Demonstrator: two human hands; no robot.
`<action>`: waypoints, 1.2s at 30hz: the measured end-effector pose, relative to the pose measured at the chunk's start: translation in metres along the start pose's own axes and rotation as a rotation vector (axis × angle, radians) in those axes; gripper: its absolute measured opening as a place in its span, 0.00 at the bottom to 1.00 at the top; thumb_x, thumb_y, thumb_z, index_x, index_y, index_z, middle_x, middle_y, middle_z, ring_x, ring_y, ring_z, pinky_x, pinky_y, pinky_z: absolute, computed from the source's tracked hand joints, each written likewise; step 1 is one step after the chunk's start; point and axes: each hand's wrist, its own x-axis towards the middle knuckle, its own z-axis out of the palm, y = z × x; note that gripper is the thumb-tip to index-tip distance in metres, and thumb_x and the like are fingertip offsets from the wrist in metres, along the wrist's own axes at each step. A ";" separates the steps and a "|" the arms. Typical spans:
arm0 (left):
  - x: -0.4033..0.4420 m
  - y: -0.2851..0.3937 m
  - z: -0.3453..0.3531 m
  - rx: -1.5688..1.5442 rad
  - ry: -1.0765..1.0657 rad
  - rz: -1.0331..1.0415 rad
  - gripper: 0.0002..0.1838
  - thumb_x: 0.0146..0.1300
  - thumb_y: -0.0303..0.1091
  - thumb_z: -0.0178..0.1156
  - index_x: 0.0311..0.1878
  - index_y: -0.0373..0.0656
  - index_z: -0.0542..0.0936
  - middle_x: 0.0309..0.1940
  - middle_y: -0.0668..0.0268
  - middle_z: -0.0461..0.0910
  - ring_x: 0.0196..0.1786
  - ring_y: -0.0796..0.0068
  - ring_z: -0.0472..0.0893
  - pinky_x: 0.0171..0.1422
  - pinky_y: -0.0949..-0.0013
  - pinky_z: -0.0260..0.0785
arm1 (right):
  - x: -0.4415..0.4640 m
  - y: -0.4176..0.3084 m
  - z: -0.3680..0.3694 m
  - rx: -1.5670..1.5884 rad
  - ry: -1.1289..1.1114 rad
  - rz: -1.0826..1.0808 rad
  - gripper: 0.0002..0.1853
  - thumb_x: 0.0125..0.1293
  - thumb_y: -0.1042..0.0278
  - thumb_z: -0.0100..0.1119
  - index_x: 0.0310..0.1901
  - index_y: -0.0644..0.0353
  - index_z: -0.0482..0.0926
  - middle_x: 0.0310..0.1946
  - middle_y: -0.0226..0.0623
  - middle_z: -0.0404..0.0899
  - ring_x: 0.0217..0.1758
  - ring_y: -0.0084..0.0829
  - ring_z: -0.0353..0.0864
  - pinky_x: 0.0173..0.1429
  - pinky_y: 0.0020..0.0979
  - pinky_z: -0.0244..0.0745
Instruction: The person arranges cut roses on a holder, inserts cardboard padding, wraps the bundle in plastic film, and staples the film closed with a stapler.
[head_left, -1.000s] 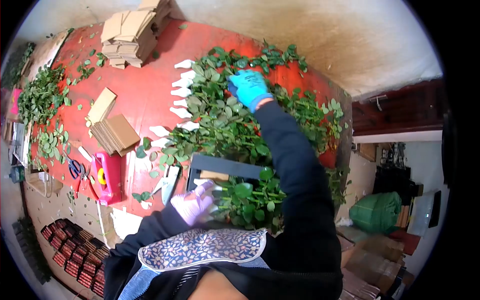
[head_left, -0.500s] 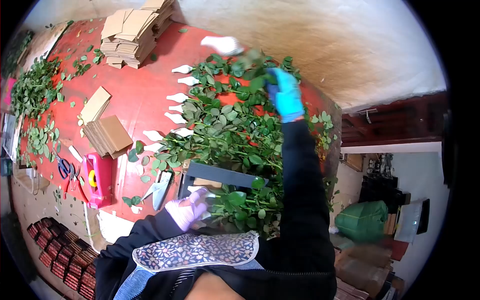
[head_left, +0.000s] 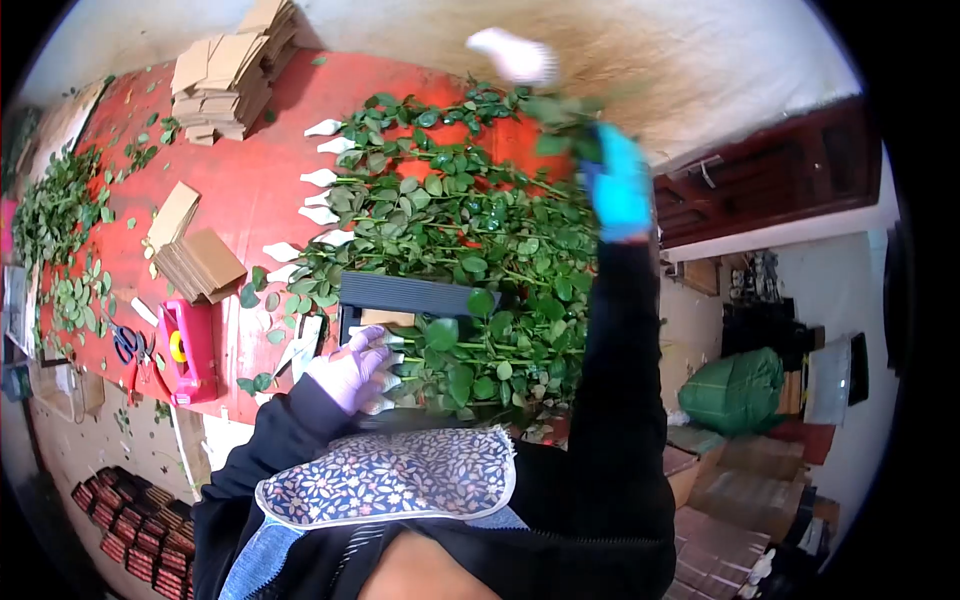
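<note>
My right hand (head_left: 618, 185), in a blue glove, is closed round a leafy stem (head_left: 565, 112) raised near the wall; a white-wrapped bud (head_left: 515, 56) tops it, blurred by motion. In a light purple glove, my left hand (head_left: 352, 372) rests at the white-wrapped heads of several stems lying in a dark ridged box (head_left: 405, 294); its fingers are spread over them. Leaves (head_left: 460, 385) of those stems reach right. Beyond the box, more leafy stems (head_left: 450, 215) lie side by side, their white-wrapped heads (head_left: 320, 178) pointing left.
Cardboard pieces (head_left: 222, 80) are piled at the back left, with a smaller stack (head_left: 200, 262) nearer. A pink tape dispenser (head_left: 188, 350), scissors (head_left: 126, 344) and red-handled pliers (head_left: 150, 376) lie at the left. Loose leaves (head_left: 60, 210) cover the far left.
My right hand has lifted a stem from the far rows and moved it right, toward the wall. My left hand has stayed at the box. The view has shifted slightly.
</note>
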 end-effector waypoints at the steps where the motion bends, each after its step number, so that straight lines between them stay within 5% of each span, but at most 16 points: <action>1: -0.001 -0.001 0.000 0.056 0.023 0.035 0.28 0.52 0.32 0.69 0.59 0.43 0.76 0.65 0.53 0.69 0.57 0.52 0.80 0.56 0.59 0.76 | -0.004 0.016 0.025 -0.002 -0.080 -0.026 0.23 0.53 0.83 0.63 0.53 0.57 0.79 0.38 0.44 0.83 0.38 0.41 0.84 0.41 0.38 0.79; 3: 0.001 0.000 -0.001 0.095 0.031 0.065 0.27 0.53 0.32 0.69 0.58 0.43 0.77 0.65 0.53 0.70 0.57 0.51 0.79 0.57 0.59 0.75 | -0.020 0.015 0.046 -0.151 -0.283 -0.033 0.19 0.47 0.77 0.65 0.45 0.57 0.80 0.35 0.46 0.82 0.39 0.50 0.82 0.41 0.47 0.77; 6: 0.003 -0.005 0.003 0.030 0.018 0.045 0.26 0.52 0.33 0.70 0.57 0.44 0.77 0.64 0.53 0.70 0.55 0.50 0.80 0.56 0.59 0.76 | -0.039 0.005 0.075 -0.252 -0.262 -0.138 0.21 0.45 0.70 0.68 0.44 0.51 0.78 0.35 0.37 0.80 0.43 0.42 0.80 0.48 0.45 0.73; 10: -0.001 -0.003 0.004 0.057 0.082 0.078 0.27 0.50 0.31 0.72 0.56 0.44 0.78 0.63 0.53 0.72 0.53 0.50 0.81 0.55 0.58 0.77 | -0.022 -0.084 0.025 -0.114 -0.159 -0.305 0.18 0.44 0.70 0.66 0.41 0.51 0.77 0.34 0.33 0.78 0.41 0.39 0.80 0.46 0.42 0.73; 11: -0.002 -0.003 0.005 0.055 0.078 0.078 0.27 0.50 0.31 0.72 0.56 0.44 0.78 0.63 0.53 0.72 0.53 0.50 0.81 0.55 0.58 0.77 | -0.020 -0.105 0.013 -0.144 -0.069 -0.391 0.09 0.55 0.67 0.60 0.39 0.47 0.77 0.30 0.28 0.76 0.37 0.33 0.80 0.44 0.37 0.72; 13: -0.001 -0.004 0.007 0.037 0.082 0.058 0.27 0.50 0.31 0.72 0.56 0.45 0.79 0.63 0.53 0.72 0.53 0.50 0.81 0.55 0.58 0.77 | -0.025 -0.123 0.008 -0.115 -0.106 -0.418 0.09 0.55 0.68 0.59 0.38 0.47 0.77 0.30 0.29 0.77 0.38 0.34 0.80 0.44 0.38 0.72; 20: 0.002 -0.015 0.010 0.056 0.072 0.060 0.27 0.50 0.34 0.71 0.57 0.47 0.79 0.64 0.55 0.72 0.55 0.50 0.81 0.56 0.58 0.77 | -0.090 0.043 0.085 -0.358 -0.460 -0.064 0.06 0.59 0.68 0.59 0.38 0.50 0.77 0.29 0.38 0.81 0.36 0.41 0.83 0.44 0.44 0.72; 22: 0.003 -0.014 0.010 0.055 0.083 0.090 0.28 0.51 0.34 0.71 0.58 0.46 0.78 0.64 0.56 0.72 0.59 0.52 0.79 0.60 0.59 0.75 | -0.082 0.013 0.053 -0.390 -0.454 -0.112 0.17 0.51 0.66 0.68 0.44 0.51 0.76 0.30 0.39 0.81 0.38 0.43 0.83 0.44 0.44 0.73; 27: -0.002 -0.014 0.007 -0.016 0.067 0.035 0.27 0.54 0.32 0.69 0.59 0.43 0.77 0.65 0.56 0.71 0.58 0.54 0.79 0.60 0.61 0.75 | -0.090 -0.120 -0.032 -0.147 -0.392 -0.178 0.27 0.41 0.72 0.71 0.49 0.53 0.77 0.34 0.36 0.76 0.42 0.43 0.77 0.47 0.43 0.71; 31: -0.004 -0.024 0.021 -0.177 0.125 0.046 0.29 0.53 0.25 0.67 0.61 0.47 0.75 0.62 0.61 0.71 0.47 0.59 0.82 0.48 0.64 0.78 | -0.127 -0.156 -0.025 -0.076 -0.604 -0.295 0.20 0.46 0.65 0.67 0.44 0.53 0.77 0.30 0.35 0.76 0.37 0.39 0.78 0.42 0.42 0.72; 36: -0.001 -0.023 0.016 -0.111 0.147 0.135 0.23 0.57 0.28 0.66 0.58 0.42 0.76 0.57 0.55 0.72 0.49 0.54 0.81 0.52 0.61 0.76 | -0.173 -0.142 0.020 -0.118 -0.770 -0.234 0.16 0.49 0.64 0.66 0.40 0.54 0.76 0.29 0.35 0.78 0.38 0.40 0.80 0.44 0.43 0.72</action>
